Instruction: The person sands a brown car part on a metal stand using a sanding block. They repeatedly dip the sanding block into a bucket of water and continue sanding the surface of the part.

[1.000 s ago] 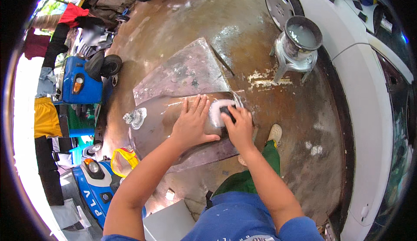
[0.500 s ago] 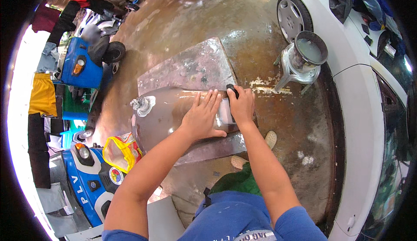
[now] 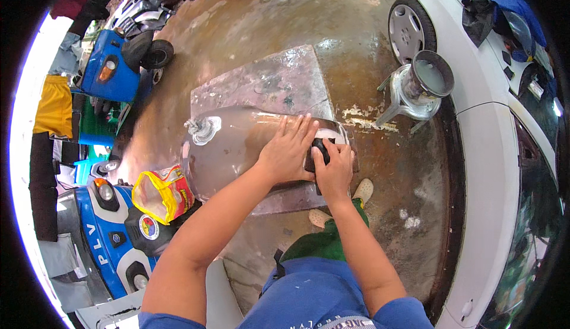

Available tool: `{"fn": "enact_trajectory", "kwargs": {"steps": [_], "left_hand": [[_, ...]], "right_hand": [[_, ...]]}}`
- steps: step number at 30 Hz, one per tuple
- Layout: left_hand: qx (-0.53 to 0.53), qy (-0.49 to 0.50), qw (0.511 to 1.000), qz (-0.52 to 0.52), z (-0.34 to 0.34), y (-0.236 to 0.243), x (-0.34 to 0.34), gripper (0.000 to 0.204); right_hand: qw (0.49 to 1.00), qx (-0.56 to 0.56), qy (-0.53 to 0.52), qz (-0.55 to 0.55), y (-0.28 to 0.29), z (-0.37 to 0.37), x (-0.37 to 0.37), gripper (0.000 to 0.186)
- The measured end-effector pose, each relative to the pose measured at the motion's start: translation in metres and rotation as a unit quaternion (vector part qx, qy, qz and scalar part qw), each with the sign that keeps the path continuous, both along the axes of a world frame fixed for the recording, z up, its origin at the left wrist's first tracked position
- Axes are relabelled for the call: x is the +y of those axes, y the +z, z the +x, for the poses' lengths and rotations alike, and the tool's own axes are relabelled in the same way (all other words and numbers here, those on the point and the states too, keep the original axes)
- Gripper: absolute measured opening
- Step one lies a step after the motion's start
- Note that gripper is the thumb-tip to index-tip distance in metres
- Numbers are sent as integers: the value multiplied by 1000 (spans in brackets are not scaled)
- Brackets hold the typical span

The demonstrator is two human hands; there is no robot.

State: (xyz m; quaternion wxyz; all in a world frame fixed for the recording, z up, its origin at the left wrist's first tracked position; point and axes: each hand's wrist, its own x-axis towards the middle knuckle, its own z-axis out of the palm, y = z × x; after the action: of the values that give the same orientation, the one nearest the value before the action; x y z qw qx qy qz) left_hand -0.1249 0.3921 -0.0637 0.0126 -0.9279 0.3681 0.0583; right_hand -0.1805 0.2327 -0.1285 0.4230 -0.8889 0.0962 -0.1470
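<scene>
A glossy, wet, grey-brown curved panel (image 3: 231, 151) lies in front of me, like a piece of vehicle bodywork. My left hand (image 3: 291, 151) rests flat on it, fingers outstretched. Beside it, towards the panel's right end, my right hand (image 3: 334, 169) grips a small black block (image 3: 321, 146) pressed to the surface; the fingers hide part of it. A pale patch (image 3: 326, 133) shows on the panel just beyond the block. At the panel's left end sits a crumpled greyish lump (image 3: 192, 127) next to a whitish ring-shaped mark (image 3: 208, 129).
Under the panel is a worn, paint-spotted board (image 3: 261, 86) on a wet concrete floor (image 3: 249, 20). A bucket of cloudy liquid (image 3: 431, 74) stands on a metallic-looking stool (image 3: 409, 105) by a white car (image 3: 481, 151). At left are a yellow-red bag (image 3: 163, 195) and blue vehicles (image 3: 110, 74).
My right hand has moved the black block nearer to me across the pale patch, from the panel's far edge. My left hand stays flat on the panel.
</scene>
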Motion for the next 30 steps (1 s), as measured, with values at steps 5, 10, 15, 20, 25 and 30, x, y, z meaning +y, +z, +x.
{"fn": "enact_trajectory", "kwargs": {"steps": [5,10,15,20,25,30], "left_hand": [[1,-26,1000,-8,6,9,-11,140],[11,-14,1000,-6,3,7,0,142],[11,-31,999,-20,6,13,-8,142],[27,-22,999,16,5,14,-3,142],[24,-26,999,-19,7,9,-8,142],[31,-16,999,-4,4,11,0,141]], "right_hand": [[1000,-1,-14,-8,-10,59,-19,33],[1000,1,-5,-19,-7,15,-1,32],[999,26,-12,-37,-2,64,-19,32],[999,7,-5,-40,-2,17,3,31],[999,9,-20,-45,-3,56,-13,31],[1000,14,5,-22,-4,19,-3,33]]}}
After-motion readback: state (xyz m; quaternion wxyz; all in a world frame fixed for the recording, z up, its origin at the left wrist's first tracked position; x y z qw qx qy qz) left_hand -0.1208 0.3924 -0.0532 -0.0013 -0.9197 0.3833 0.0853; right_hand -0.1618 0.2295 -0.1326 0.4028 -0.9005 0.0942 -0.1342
